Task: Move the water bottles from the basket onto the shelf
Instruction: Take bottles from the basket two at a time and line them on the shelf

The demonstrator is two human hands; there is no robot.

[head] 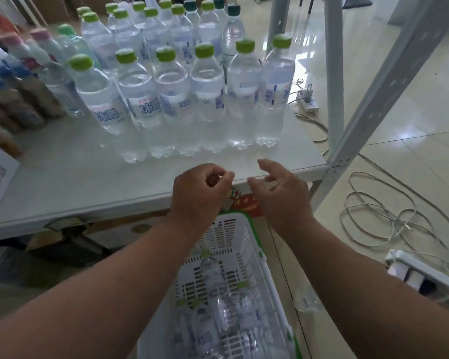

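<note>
Above the shelf's front edge, the left hand (pixel 197 195) has its fingers curled inward toward the thumb, holding nothing that can be seen. Just beside it, apart, the right hand (pixel 280 193) has its fingers loosely bent and slightly spread, also empty. Both forearms reach up from the bottom corners of the view.

Below the wrists sits the white slotted basket (pixel 233 234) with a green rim, on the floor in front of the shelf; several water bottles (pixel 218 314) lie on their sides inside it. Beyond the hands, on the pale shelf (pixel 62 172), rows of upright bottles with green caps (pixel 208 99) stand close together. Left of them stand blurred bottles with pink and blue caps (pixel 16 81). Loose cables (pixel 379 216) coil on the tiled floor to the right, near a white power strip (pixel 425 275).
</note>
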